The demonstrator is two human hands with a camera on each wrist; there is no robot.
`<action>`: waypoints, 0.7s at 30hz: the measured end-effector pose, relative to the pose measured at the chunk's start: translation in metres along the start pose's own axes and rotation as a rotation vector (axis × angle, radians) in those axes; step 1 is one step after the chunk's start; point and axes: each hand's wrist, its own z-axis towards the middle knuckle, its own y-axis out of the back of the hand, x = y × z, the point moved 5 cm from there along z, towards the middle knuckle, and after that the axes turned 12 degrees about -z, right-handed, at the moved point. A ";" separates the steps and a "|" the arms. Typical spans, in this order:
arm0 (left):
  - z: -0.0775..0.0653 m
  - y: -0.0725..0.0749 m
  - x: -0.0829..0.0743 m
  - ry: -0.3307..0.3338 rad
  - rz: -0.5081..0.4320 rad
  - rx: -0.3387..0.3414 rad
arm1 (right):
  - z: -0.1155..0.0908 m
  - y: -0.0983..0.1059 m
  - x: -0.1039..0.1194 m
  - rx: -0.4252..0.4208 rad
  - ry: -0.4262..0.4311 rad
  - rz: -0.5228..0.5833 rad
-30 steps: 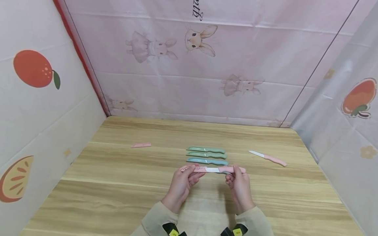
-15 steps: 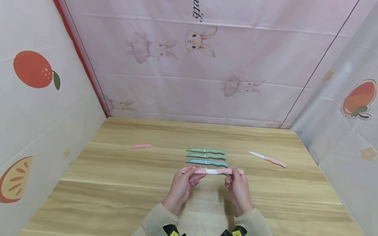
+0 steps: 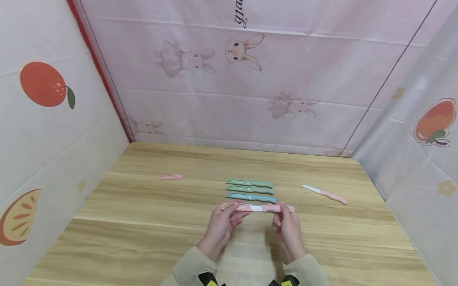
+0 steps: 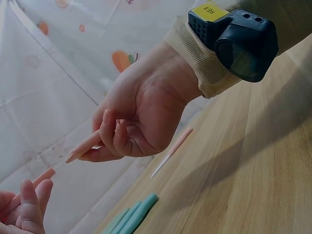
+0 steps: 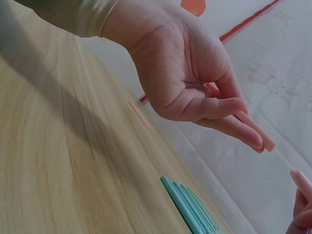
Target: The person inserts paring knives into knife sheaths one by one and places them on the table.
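Note:
In the head view, my left hand (image 3: 217, 228) pinches a pink blade sheath (image 3: 244, 207) between thumb and fingers. The right hand (image 3: 290, 232) grips the pink handle (image 3: 271, 208) of a paring knife. Its white blade (image 3: 256, 208) shows as a short stretch between the sheath's mouth and the handle; the tip is hidden inside. The left wrist view has the right hand (image 4: 141, 107) at its centre and the left hand (image 4: 31, 209) in the corner. In the right wrist view, the left hand (image 5: 185, 73) holds the sheath (image 5: 258, 131), its mouth facing the other hand.
Behind the hands lie two green sheathed knives (image 3: 259, 184) and a blue sheathed knife (image 3: 262, 198) in a row. An unsheathed pink knife (image 3: 332, 196) lies at the right of the wooden table (image 3: 143, 230). A loose pink sheath (image 3: 171, 176) lies at the left.
My right hand has shifted slightly left, bringing the handle nearer the sheath. Less of the blade shows than before. Both grips are unchanged.

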 end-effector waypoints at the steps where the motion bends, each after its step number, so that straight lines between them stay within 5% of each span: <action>1: 0.000 0.000 0.000 0.001 0.001 -0.001 | 0.000 0.000 0.000 0.000 0.000 0.001; 11: 0.001 -0.001 0.002 0.016 0.041 -0.008 | -0.004 -0.001 0.002 -0.002 0.025 0.111; 21: 0.003 0.001 0.003 0.010 0.037 -0.016 | -0.004 -0.005 -0.002 0.001 0.014 0.108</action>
